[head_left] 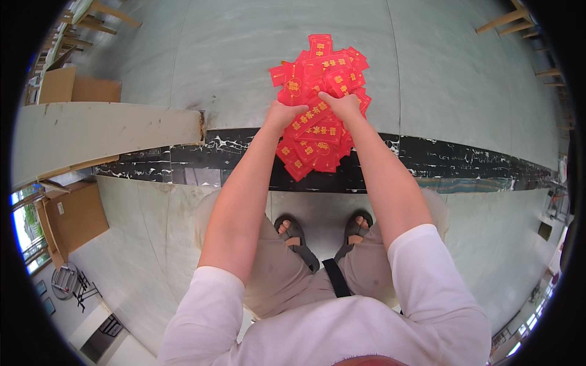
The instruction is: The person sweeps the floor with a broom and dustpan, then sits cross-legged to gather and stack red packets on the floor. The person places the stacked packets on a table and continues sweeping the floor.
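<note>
A loose, overlapping pile of red paper envelopes (316,146) with gold characters and patterns lies on the floor in front of me, partly over a black marbled strip. My left hand (286,112) is at the pile's left side, its thumb on the lower left part of one long red envelope (311,115). My right hand (342,104) has its thumb by the upper right end of that same envelope. The envelope lies tilted between the two hands, above the others. The fingers under it are hidden, as are most envelopes lower in the pile.
A black marbled floor strip (458,158) crosses the grey floor. At the left, a pale wall or partition end (137,130) reaches inward, with cardboard boxes (75,217) near it. Wooden furniture legs (503,20) stand at the upper right. My sandalled feet (293,231) are below the pile.
</note>
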`<state>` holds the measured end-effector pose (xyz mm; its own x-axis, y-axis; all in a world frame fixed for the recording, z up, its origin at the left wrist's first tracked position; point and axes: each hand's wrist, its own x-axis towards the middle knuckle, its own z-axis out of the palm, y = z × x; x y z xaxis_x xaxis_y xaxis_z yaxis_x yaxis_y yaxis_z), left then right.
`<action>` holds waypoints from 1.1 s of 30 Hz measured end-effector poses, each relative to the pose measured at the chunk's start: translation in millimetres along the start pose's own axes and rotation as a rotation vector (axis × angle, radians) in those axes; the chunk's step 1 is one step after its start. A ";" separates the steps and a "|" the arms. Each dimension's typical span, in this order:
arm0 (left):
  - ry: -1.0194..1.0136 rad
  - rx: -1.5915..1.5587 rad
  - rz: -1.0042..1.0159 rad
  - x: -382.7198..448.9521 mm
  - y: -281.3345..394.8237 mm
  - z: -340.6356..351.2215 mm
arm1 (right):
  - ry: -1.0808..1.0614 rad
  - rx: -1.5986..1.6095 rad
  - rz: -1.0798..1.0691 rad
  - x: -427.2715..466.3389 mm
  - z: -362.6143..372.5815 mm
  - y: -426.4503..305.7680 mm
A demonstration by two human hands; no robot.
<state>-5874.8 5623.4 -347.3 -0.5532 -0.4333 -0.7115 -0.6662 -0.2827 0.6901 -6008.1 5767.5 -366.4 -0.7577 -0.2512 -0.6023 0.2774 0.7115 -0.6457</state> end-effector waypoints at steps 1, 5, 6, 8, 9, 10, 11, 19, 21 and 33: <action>-0.088 -0.071 -0.004 -9.5 6.2 -1.3 | -0.064 0.072 -0.010 -8.1 2.0 -3.4; -0.129 -0.063 -0.106 -4.5 -8.1 -15.1 | -0.456 0.354 0.130 -43.8 2.2 -28.2; -0.138 -0.072 -0.094 -5.7 -10.8 -11.5 | -0.476 0.358 0.115 -44.3 3.6 -21.9; -0.136 -0.112 -0.048 -6.8 -13.8 -7.6 | -0.494 0.386 0.097 -41.5 5.5 -13.9; -0.155 -0.162 -0.065 -7.5 -9.4 -5.1 | -0.480 0.411 0.098 -38.5 3.3 -8.3; -0.170 -0.210 -0.083 -10.6 -1.7 -5.1 | -0.470 0.438 0.100 -37.5 2.0 -5.4; -0.184 -0.257 -0.102 -14.8 5.3 -5.5 | -0.488 0.477 0.131 -36.1 0.4 -2.9; -0.282 -0.373 0.060 -25.8 27.0 -22.3 | -0.675 0.745 0.162 -38.8 -26.1 -16.4; -0.316 -0.399 0.098 -28.3 28.1 -25.3 | -0.669 0.784 0.157 -38.6 -28.0 -17.7; -0.321 -0.344 0.028 -26.2 -3.7 -21.4 | -0.629 0.799 0.081 -30.3 -26.3 -9.0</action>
<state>-5847.2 5617.4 -328.4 -0.7315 -0.1733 -0.6595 -0.4744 -0.5653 0.6748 -6003.2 5786.1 -329.9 -0.3353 -0.6851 -0.6467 0.8013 0.1536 -0.5782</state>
